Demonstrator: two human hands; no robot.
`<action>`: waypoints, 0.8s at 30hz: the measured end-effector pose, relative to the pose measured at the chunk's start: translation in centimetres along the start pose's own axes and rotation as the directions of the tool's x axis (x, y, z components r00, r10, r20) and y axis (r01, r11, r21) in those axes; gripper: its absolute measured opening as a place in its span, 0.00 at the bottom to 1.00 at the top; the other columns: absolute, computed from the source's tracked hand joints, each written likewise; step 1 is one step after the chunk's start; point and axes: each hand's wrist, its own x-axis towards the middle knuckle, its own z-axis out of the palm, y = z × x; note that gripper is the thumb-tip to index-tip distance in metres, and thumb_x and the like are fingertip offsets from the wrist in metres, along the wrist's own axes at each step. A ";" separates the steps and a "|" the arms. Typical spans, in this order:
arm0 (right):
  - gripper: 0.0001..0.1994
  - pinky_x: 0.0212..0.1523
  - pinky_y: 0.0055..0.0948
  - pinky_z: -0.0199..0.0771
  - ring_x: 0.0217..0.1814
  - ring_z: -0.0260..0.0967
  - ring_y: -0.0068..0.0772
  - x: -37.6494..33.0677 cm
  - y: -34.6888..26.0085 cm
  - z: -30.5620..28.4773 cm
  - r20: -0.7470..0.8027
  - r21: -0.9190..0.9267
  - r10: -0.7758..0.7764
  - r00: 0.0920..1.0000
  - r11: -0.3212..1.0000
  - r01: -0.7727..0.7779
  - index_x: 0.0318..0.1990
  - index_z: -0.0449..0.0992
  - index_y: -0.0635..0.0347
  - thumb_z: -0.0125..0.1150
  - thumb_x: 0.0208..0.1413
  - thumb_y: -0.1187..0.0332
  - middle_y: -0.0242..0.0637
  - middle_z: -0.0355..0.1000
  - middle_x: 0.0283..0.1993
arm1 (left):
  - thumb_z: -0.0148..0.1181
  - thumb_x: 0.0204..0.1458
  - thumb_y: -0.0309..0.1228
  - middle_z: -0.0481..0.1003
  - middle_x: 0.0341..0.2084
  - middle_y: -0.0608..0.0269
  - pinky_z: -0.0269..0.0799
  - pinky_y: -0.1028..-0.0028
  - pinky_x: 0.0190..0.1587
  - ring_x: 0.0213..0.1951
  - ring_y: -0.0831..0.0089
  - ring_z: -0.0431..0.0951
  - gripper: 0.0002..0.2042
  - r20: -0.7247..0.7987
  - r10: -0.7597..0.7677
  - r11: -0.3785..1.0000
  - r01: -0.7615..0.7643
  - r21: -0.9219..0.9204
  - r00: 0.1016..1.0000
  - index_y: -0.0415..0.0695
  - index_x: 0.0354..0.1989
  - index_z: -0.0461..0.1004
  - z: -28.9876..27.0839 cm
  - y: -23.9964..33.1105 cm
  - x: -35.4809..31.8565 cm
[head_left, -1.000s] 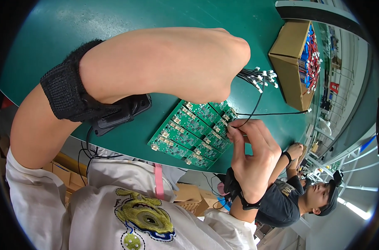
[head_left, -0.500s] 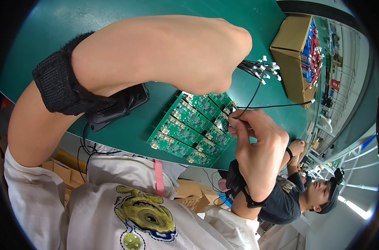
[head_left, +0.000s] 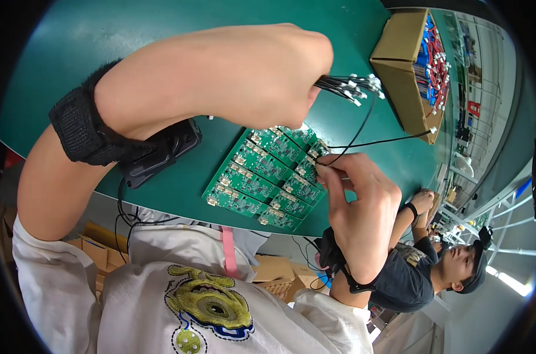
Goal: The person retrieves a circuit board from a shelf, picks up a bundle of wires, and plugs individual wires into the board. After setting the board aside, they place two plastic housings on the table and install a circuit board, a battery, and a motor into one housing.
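My left hand (head_left: 285, 76) is closed around a bundle of thin black cables (head_left: 337, 87); their white plug ends stick out past the fist. Beneath that hand lies a panel of green circuit boards (head_left: 250, 180) with small pale connectors along the rows. My right hand (head_left: 362, 200) pinches the end of one black cable (head_left: 367, 122) at the panel's right edge. The pinched tip is hidden by the fingers. That cable loops up toward the bundle, and another black length runs right to a white plug (head_left: 433, 130).
A cardboard box (head_left: 395, 71) of blue cylindrical parts with red wires stands on the green table (head_left: 221, 12). A black device (head_left: 162, 159) is strapped at my left wrist, its cord hanging down. A co-worker (head_left: 415, 277) in dark clothing sits to the right. Cardboard boxes (head_left: 274, 268) lie below the table.
Both hands, the panel and the box appear shifted slightly left in the view. The left fist has turned a little with the bundle; the right hand keeps its pinch at the panel's edge.
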 end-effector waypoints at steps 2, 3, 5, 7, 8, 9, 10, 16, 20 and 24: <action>0.04 0.33 0.25 0.82 0.31 0.82 0.30 -0.5 0.1 -0.5 -0.060 0.058 0.064 0.996 0.996 -0.060 0.39 0.80 0.71 0.67 0.57 0.84 0.42 0.82 0.35 | 0.69 0.50 0.27 0.67 0.21 0.59 0.66 0.65 0.32 0.27 0.66 0.72 0.09 -0.009 0.025 0.999 -0.025 -0.021 1.000 0.35 0.32 0.76 -0.3 -0.3 -0.1; 0.04 0.32 0.24 0.81 0.31 0.82 0.28 -0.8 0.0 -0.8 -0.085 0.084 0.097 0.992 0.992 -0.090 0.40 0.81 0.72 0.67 0.57 0.83 0.42 0.82 0.35 | 0.69 0.52 0.28 0.65 0.20 0.62 0.65 0.66 0.31 0.26 0.69 0.71 0.09 -0.017 0.050 0.997 -0.051 -0.058 0.999 0.36 0.33 0.76 -0.3 -0.5 0.0; 0.05 0.30 0.24 0.78 0.28 0.80 0.27 -1.2 -0.9 -1.5 -0.139 0.153 0.143 0.980 0.981 -0.121 0.40 0.81 0.70 0.68 0.57 0.84 0.41 0.82 0.34 | 0.69 0.54 0.29 0.64 0.20 0.65 0.64 0.67 0.30 0.25 0.72 0.70 0.09 -0.030 0.077 0.993 -0.079 -0.089 0.997 0.36 0.34 0.77 -0.2 -1.1 0.1; 0.06 0.27 0.24 0.72 0.23 0.76 0.25 -1.7 -1.6 -2.2 -0.250 0.291 0.247 0.936 0.941 -0.171 0.39 0.82 0.68 0.69 0.55 0.85 0.40 0.80 0.31 | 0.66 0.61 0.34 0.62 0.20 0.71 0.60 0.70 0.26 0.23 0.78 0.65 0.11 -0.031 0.144 0.935 -0.146 -0.324 0.989 0.37 0.38 0.77 0.2 -1.3 0.7; 0.06 0.27 0.24 0.72 0.23 0.76 0.25 -1.7 -1.7 -2.4 -0.270 0.291 0.246 0.931 0.943 -0.164 0.39 0.82 0.68 0.69 0.55 0.85 0.40 0.80 0.31 | 0.64 0.64 0.36 0.61 0.20 0.74 0.58 0.71 0.24 0.22 0.81 0.63 0.12 -0.036 0.177 0.884 -0.175 -0.434 0.984 0.38 0.39 0.77 0.1 -1.4 0.9; 0.05 0.26 0.22 0.73 0.25 0.77 0.24 -1.4 -1.7 -2.5 -0.292 0.262 0.193 0.937 0.958 -0.116 0.40 0.82 0.69 0.68 0.57 0.83 0.39 0.80 0.31 | 0.64 0.64 0.36 0.61 0.20 0.74 0.58 0.71 0.24 0.22 0.81 0.63 0.12 -0.037 0.190 0.885 -0.187 -0.426 0.981 0.38 0.39 0.77 -0.3 -1.1 0.8; 0.05 0.25 0.19 0.73 0.27 0.78 0.23 -1.1 -1.7 -2.6 -0.314 0.230 0.138 0.939 0.971 -0.066 0.42 0.82 0.70 0.68 0.59 0.82 0.38 0.80 0.32 | 0.60 0.66 0.38 0.60 0.19 0.75 0.56 0.73 0.22 0.21 0.83 0.60 0.13 0.045 0.183 0.826 -0.129 -0.548 0.982 0.38 0.40 0.77 -0.5 -0.7 0.5; 0.07 0.22 0.16 0.71 0.27 0.78 0.22 0.2 -2.1 -2.8 -0.440 0.101 0.005 0.898 0.994 0.044 0.45 0.82 0.71 0.67 0.61 0.81 0.38 0.80 0.32 | 0.51 0.72 0.39 0.58 0.19 0.80 0.50 0.80 0.20 0.18 0.88 0.55 0.15 0.310 0.329 0.580 0.068 -0.811 0.892 0.39 0.47 0.76 -1.3 0.4 -0.5; 0.09 0.21 0.17 0.69 0.25 0.76 0.21 0.6 -2.3 -2.3 -0.433 0.307 0.144 0.890 0.952 -0.004 0.48 0.81 0.72 0.66 0.61 0.82 0.39 0.81 0.34 | 0.51 0.72 0.39 0.59 0.20 0.80 0.51 0.79 0.20 0.19 0.87 0.55 0.15 0.338 0.367 0.553 0.089 -0.828 0.866 0.38 0.47 0.77 -0.9 0.3 -1.0; 0.12 0.20 0.17 0.68 0.24 0.76 0.21 0.5 -2.0 -2.0 -0.428 0.511 0.216 0.878 0.859 0.037 0.51 0.79 0.73 0.66 0.61 0.83 0.40 0.82 0.35 | 0.51 0.72 0.38 0.59 0.20 0.79 0.53 0.79 0.22 0.20 0.87 0.56 0.15 0.389 0.414 0.573 0.097 -0.814 0.823 0.38 0.48 0.77 -0.9 0.4 -1.1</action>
